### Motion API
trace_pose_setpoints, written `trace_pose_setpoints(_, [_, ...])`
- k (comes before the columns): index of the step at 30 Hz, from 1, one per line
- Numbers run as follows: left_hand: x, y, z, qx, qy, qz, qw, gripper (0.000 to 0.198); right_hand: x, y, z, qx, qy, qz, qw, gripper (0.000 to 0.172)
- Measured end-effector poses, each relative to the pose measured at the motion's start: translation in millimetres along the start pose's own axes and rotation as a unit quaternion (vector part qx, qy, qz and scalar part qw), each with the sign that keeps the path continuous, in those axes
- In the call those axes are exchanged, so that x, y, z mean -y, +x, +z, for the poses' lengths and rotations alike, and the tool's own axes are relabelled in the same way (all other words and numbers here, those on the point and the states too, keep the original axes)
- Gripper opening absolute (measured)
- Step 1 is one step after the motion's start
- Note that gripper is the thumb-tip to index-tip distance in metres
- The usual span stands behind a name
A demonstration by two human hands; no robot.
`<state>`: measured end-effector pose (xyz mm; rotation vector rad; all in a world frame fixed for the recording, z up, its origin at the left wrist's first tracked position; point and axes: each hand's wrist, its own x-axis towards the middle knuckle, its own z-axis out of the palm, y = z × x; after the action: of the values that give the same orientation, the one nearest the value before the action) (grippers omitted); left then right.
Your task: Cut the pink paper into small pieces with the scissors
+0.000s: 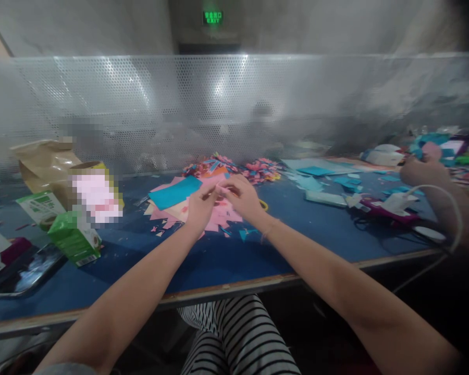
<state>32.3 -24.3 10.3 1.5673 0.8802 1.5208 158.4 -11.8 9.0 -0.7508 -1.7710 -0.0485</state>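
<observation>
My left hand (pixel 200 207) and my right hand (pixel 243 197) meet over the middle of the table, fingers closed. A small piece of pink paper (pixel 220 189) shows between their fingertips; blur hides its exact shape. Below them spreads a pile of pink paper (pixel 218 217), with a blue paper sheet (pixel 175 193) lying on its left part. Small pink and blue scraps are scattered along the pile's near edge. Something yellow and ring-shaped (pixel 263 205), perhaps a scissors handle, peeks out beside my right hand.
Heaps of coloured paper pieces (pixel 262 170) lie behind my hands. Left stand a brown paper bag (pixel 42 161), a green carton (pixel 73 237) and a phone (pixel 29 271). Rightward are blue sheets (pixel 316 171), a purple device with a cable (pixel 386 207) and another person's hand (pixel 426 169). A perforated metal screen (pixel 148 104) closes the back.
</observation>
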Motion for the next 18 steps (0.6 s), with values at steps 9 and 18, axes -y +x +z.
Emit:
trace_pose_setpoints(9, [0.3, 0.2, -1.7, -0.003, 0.024, 0.013, 1.0, 0.036, 0.2, 1.0, -1.7, 0.019, 0.0, -0.012, 1.0, 0.012])
trace_pose_setpoints(18, [6.4, 1.6, -3.1, -0.023, 0.027, 0.043, 0.998, 0.031, -3.5, 0.2, 1.7, 0.06, 0.073, 0.02, 0.995, 0.013])
